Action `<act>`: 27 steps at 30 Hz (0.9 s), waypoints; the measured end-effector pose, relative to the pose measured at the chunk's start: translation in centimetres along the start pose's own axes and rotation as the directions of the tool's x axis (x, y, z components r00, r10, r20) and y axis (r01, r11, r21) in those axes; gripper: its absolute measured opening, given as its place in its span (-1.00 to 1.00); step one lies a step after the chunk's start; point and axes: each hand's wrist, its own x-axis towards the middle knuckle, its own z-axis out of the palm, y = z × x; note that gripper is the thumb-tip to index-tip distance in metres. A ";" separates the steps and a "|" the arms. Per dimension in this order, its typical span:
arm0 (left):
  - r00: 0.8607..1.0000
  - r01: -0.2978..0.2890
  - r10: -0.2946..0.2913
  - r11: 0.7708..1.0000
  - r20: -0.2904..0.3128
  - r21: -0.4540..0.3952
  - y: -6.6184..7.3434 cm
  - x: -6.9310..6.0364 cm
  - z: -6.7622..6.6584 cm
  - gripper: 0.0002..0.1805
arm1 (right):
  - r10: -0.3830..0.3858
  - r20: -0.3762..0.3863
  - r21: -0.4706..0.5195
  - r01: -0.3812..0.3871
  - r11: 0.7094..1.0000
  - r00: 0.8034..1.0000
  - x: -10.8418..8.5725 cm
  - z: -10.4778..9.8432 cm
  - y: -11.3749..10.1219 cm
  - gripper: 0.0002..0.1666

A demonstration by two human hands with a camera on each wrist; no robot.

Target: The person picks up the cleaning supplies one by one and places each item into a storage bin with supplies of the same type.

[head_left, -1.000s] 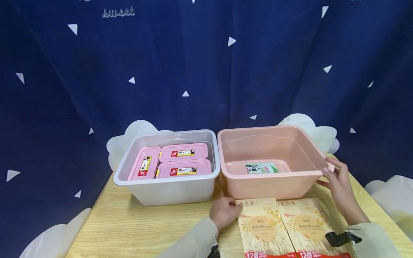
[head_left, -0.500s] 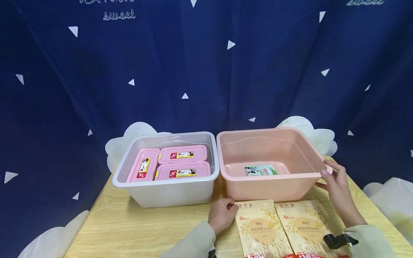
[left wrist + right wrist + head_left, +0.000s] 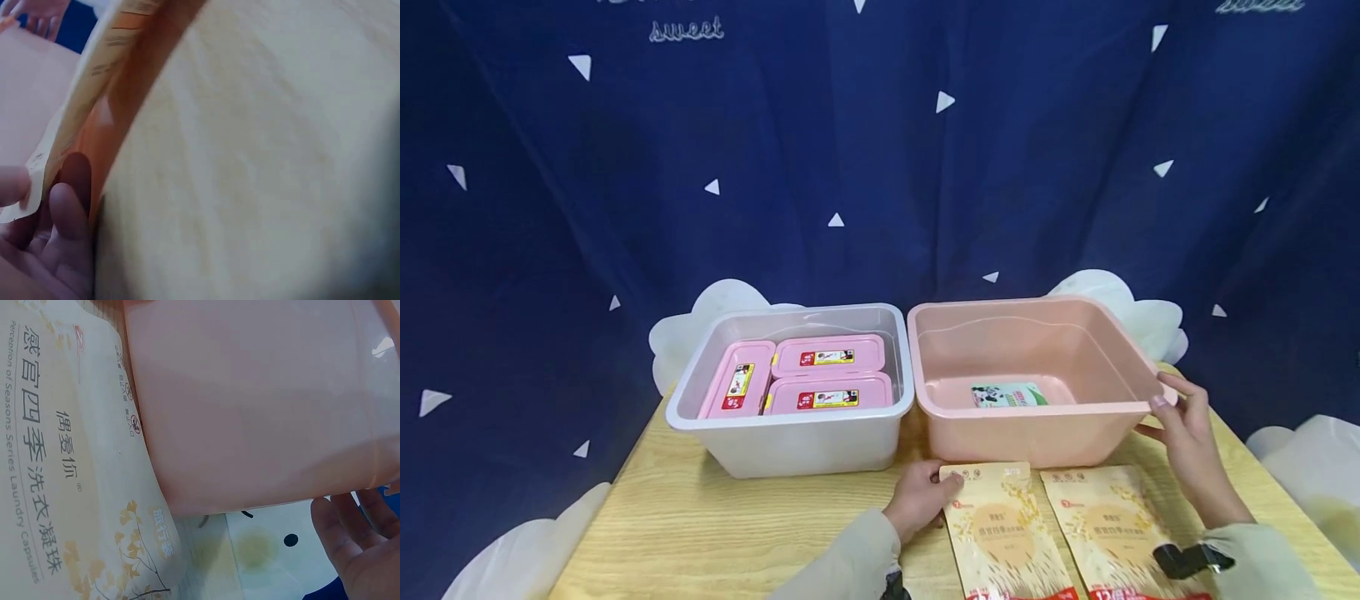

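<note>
My left hand (image 3: pixel 921 503) pinches the top left corner of a beige laundry capsule pouch (image 3: pixel 1006 533). In the left wrist view the thumb lies on the front of the pouch (image 3: pixel 103 69), fingers are behind it, and its edge is lifted off the table. A second laundry capsule pouch (image 3: pixel 1112 533) lies to its right, with a narrow gap between them. My right hand (image 3: pixel 1191 442) grips the front right corner of the pink basin (image 3: pixel 1015 437), thumb at the rim. A green and white packet (image 3: pixel 1009 395) lies on the basin's floor.
Left of the pink basin stands a white basin (image 3: pixel 797 446) with pink lidded boxes (image 3: pixel 829 393) inside, its rim close against the pink one. Both are on a wooden table (image 3: pixel 722 533). A dark blue curtain (image 3: pixel 820 150) hangs behind.
The left pouch has shifted slightly left and the gap to the right pouch has widened. My left fingers have slipped behind its corner. The right hand stays on the pink basin.
</note>
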 end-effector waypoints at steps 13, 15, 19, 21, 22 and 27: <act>0.974 -0.225 0.228 0.964 0.000 0.143 0.6 -0.3 0.6 -0.82 | 0.001 -0.007 -0.073 -0.002 0.997 1.000 0.0 -0.2 0.2 -0.54; 0.974 -0.226 0.228 0.965 0.000 0.135 0.9 -0.5 0.5 -0.81 | 0.001 -0.004 -0.049 -0.001 0.999 1.000 0.0 -0.1 0.2 -0.54; 0.968 -0.248 0.251 0.962 -0.008 0.116 1.7 -0.9 0.2 -0.81 | -0.005 0.001 -0.065 0.005 0.998 1.000 -0.1 0.0 0.2 -0.53; 0.962 -0.269 0.273 0.956 -0.020 0.113 2.3 -1.2 0.0 -0.80 | -0.008 0.003 -0.086 0.008 0.996 1.000 -0.1 0.0 0.2 -0.52; 0.960 -0.276 0.280 0.955 -0.025 0.113 2.7 -1.3 -0.1 -0.80 | -0.009 0.002 -0.096 0.009 0.995 1.000 -0.1 0.0 0.1 -0.52; 0.945 -0.319 0.324 0.943 -0.043 0.096 5.0 -2.4 -0.5 -0.78 | -0.014 -0.002 -0.092 0.014 0.996 1.000 -0.2 -0.1 0.0 -0.51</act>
